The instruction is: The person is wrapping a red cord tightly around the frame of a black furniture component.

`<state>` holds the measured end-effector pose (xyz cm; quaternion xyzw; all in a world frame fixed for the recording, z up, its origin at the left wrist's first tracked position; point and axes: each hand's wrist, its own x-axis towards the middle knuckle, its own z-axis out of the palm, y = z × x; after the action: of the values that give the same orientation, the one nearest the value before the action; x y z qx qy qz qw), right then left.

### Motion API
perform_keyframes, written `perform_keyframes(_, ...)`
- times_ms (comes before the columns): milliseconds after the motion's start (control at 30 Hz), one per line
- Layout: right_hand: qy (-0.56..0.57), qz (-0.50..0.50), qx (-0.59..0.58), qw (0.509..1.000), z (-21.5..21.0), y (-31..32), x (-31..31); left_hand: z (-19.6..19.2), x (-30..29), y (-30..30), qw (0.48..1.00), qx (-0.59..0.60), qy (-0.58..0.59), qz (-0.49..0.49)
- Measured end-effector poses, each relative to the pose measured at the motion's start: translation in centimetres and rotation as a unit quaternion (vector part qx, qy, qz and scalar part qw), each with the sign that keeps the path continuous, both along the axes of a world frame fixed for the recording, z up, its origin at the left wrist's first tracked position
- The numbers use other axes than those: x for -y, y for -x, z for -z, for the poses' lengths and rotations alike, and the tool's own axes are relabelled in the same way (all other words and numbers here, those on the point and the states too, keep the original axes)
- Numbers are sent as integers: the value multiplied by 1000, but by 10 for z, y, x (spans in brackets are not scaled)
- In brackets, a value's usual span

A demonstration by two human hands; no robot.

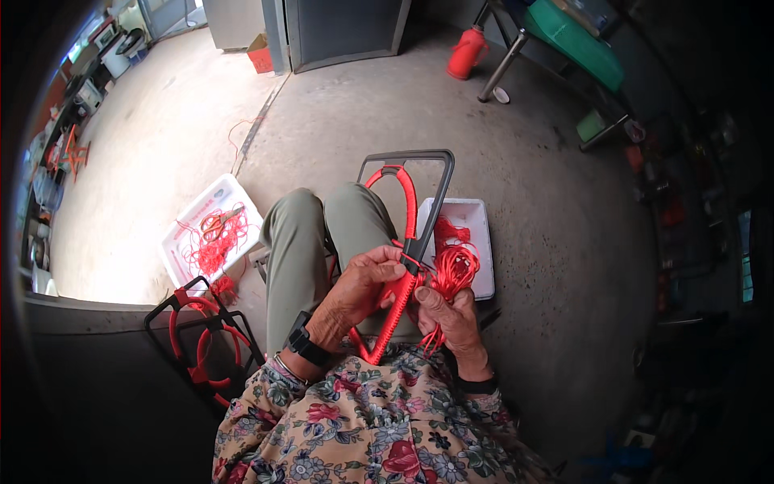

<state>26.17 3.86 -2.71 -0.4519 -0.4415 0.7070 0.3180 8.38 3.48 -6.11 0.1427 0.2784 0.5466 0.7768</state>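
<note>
While the frame (401,266) lay on the lap with its long axis running near to far, the left hand (363,284) was clenched on its red-wrapped bar from the left. The right hand (449,310) touched that bar from the right and clutched a bundle of red cord (454,269). Farther off, a white tray (477,222) sat right and another tray (189,230) left, with scissors (219,222) in it.

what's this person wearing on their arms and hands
Both hands are bare, no gloves. The left hand has a black watch with a wide dark strap at the wrist, and a thin bangle just behind it. The right hand has nothing on it; a dark cuff shows at that wrist. Both sleeves are floral fabric with red and blue flowers.
</note>
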Motion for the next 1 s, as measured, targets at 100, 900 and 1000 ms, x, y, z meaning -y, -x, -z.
perform_keyframes(100,18,20,-73,997,-27,-8,6,-1,0,2,1000,15,-6,3)
perform_keyframes(900,9,-114,-156,981,-81,-60,14,-13,0,-11,998,-34,52,-20)
perform_keyframes(1000,-93,101,66,988,-94,-78,3,0,4,-4,999,-38,20,-30)
